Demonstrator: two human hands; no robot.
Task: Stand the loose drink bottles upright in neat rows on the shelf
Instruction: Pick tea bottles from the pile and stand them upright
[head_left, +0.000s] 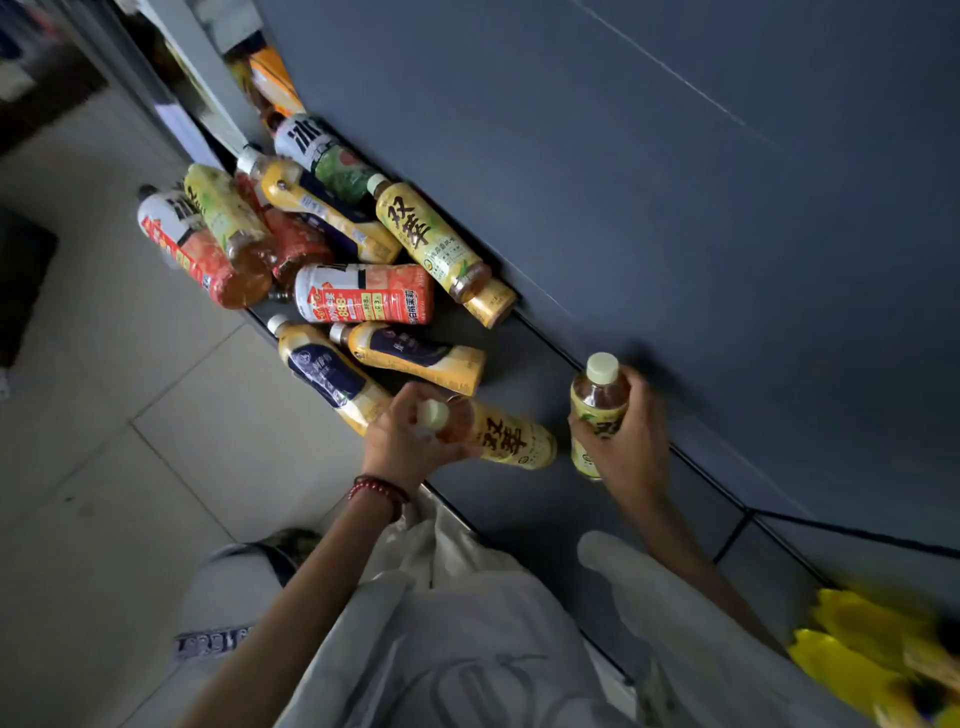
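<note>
Head view: right hand (626, 447) clasps an upright tea bottle (597, 400) on the shelf (540, 364); left hand (402, 441) grips a lying bottle (511, 439), probably to stand alongside next.

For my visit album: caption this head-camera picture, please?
Right hand holds an upright tea bottle on the dark shelf; left hand grips a lying tea bottle beside jumbled bottles.
</note>
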